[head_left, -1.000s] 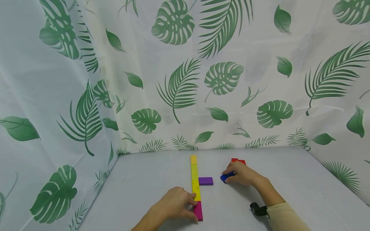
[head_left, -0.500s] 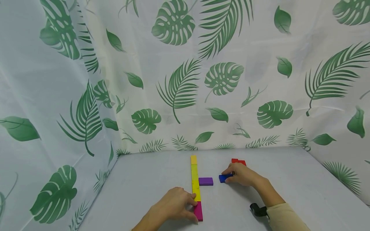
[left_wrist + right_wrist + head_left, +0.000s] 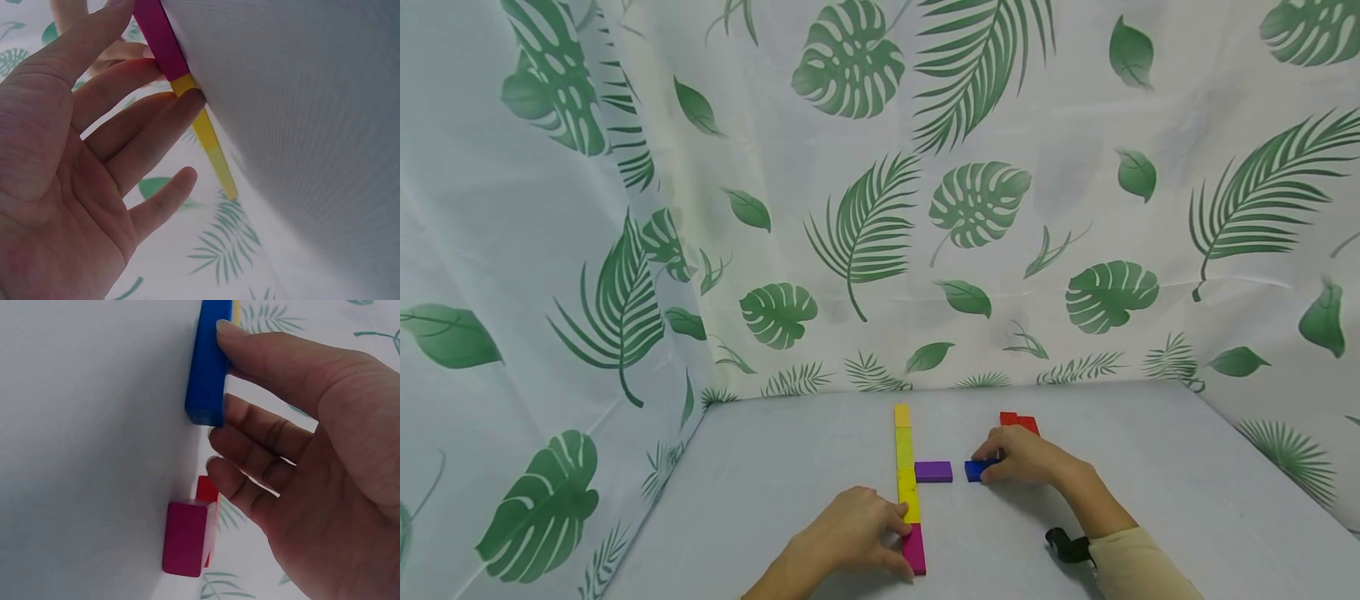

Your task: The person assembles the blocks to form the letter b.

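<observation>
The blue block point(image 3: 974, 471) had swung round and slid leftward over the last 1.0 s; where it had lain slantwise, it now pointed end-on at the purple block point(image 3: 933, 472), roughly in line with it, with a narrow strip of table point(image 3: 775, 483) between the 2; the right hand point(image 3: 1026, 454) pinched it, thumb on the near side and a finger on the far side, the other fingers curving loosely just beside it; by judgement, the turning looked nearly done, while the gap was smaller but not closed; the left hand point(image 3: 853, 527) had not visibly moved, its fingers relaxed and slightly spread, touching the near magenta block point(image 3: 915, 552) and the yellow block point(image 3: 908, 493) without a clear grasp; the row, with the lime block point(image 3: 905, 447) and the orange-yellow block point(image 3: 902, 416) farther off, had kept its line, and the purple block's left end met its right side; red blocks point(image 3: 1028, 424) lay beyond the right hand, with another magenta block point(image 3: 185, 539) beside them in the right wrist view; because the hand hid part of the blue block, whether it rested fully flat could not be told.
</observation>
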`<state>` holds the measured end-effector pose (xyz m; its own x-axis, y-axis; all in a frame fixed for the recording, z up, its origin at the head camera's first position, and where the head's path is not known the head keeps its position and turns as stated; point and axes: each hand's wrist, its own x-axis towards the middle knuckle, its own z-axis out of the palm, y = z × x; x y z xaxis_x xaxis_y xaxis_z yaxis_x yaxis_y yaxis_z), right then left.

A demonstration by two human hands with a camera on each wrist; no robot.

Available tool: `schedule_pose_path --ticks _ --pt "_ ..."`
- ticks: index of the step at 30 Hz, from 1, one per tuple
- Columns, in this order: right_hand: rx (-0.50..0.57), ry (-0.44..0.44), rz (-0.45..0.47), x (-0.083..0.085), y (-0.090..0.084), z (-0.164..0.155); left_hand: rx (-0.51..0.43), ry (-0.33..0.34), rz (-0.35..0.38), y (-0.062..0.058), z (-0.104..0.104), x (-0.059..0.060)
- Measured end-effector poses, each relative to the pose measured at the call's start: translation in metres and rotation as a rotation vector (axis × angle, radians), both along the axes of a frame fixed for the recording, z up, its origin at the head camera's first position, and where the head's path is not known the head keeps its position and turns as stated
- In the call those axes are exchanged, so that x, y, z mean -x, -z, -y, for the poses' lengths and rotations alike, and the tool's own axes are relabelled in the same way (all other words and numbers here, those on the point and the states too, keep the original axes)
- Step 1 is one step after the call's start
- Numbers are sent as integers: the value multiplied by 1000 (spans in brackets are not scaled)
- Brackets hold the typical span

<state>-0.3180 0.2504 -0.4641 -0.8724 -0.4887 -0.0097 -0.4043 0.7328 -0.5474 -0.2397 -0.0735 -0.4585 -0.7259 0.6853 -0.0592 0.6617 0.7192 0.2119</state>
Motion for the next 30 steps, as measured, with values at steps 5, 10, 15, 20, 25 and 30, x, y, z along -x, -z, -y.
schedule_pose_path --ticks 5,10,15,20,25,30 --pt "-26 14 36 -4 -3 5 -3 4 -2 1 1 0" --pt "-39 23 51 -4 -4 8 -3 1 3 1 1 0" --pt "-28 30 66 -5 -6 10 -6 3 -3 0 1 -1" --pt "-19 14 60 -7 -9 13 -5 18 -24 -1 1 -1" --pt "-34 10 62 -8 -10 16 -10 25 -31 -1 2 -1" --pt "-37 7 64 -8 -9 17 -9 25 -28 -1 2 0"
